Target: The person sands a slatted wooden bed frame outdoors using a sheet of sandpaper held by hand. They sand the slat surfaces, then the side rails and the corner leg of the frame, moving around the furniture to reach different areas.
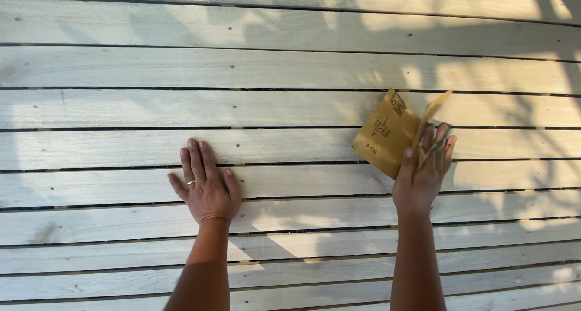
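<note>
A: What's nearest the camera?

B: Two bare forearms reaching out over pale wooden boards [91, 69] that run left to right, with thin dark gaps between them. The boards fill the whole view, so no outer edge shows on any side.

A: And the left hand?

B: The left hand [206, 187] lies flat on a board, palm down, fingers close together and pointing away, thumb out to the right. It grips nothing. A ring [190, 182] sits on one finger.

A: The right hand?

B: The right hand [423, 175] is to the right and slightly farther out. Its thumb and fingers pinch the near right corner of a folded sheet of sandpaper [387, 132].

A: Where does the sheet lie?

B: Just beyond the hand and to its left, its tan backing facing up, tilted like a diamond, with a flap standing up on the right. Dark printed marks sit at its far corner and middle.

A: Room around it?

B: Bare boards on all sides, far ones dappled with leaf shadow and sun.
</note>
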{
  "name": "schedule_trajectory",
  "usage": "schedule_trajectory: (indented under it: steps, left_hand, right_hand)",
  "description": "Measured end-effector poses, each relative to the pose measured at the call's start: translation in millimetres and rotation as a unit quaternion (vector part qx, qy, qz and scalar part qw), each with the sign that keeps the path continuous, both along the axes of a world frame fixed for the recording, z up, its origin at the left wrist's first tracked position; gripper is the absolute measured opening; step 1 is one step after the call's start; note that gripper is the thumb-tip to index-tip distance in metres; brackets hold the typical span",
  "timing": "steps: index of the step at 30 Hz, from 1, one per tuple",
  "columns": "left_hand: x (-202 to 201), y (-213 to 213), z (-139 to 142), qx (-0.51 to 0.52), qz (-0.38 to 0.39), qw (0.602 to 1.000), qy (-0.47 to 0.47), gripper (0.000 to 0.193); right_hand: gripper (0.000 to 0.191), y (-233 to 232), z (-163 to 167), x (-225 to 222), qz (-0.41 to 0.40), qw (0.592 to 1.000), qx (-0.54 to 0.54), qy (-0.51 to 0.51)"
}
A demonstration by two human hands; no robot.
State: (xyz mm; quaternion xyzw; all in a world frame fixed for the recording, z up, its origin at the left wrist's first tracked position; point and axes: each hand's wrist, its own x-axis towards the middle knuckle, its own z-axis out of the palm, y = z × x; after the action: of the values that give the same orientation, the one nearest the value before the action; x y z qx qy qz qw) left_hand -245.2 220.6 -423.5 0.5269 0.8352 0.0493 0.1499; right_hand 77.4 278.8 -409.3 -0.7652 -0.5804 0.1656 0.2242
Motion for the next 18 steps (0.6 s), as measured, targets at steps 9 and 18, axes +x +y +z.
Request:
schedule_trajectory:
  steps: [9,18]
  left_hand:
    - [-1.0,2.2,-0.2,0.002,-0.006,1.0,0.013,0.075]
    - [2.8,8.4,23.8,0.005,-0.01,1.0,0.019,0.074]
  right_hand:
    - [0.112,20.0,-42.0,-26.6,0.135,0.971,-0.027,-0.194]
    - [0.072,-7.2,-17.2,-105.8,0.401,0.907,-0.064,-0.11]
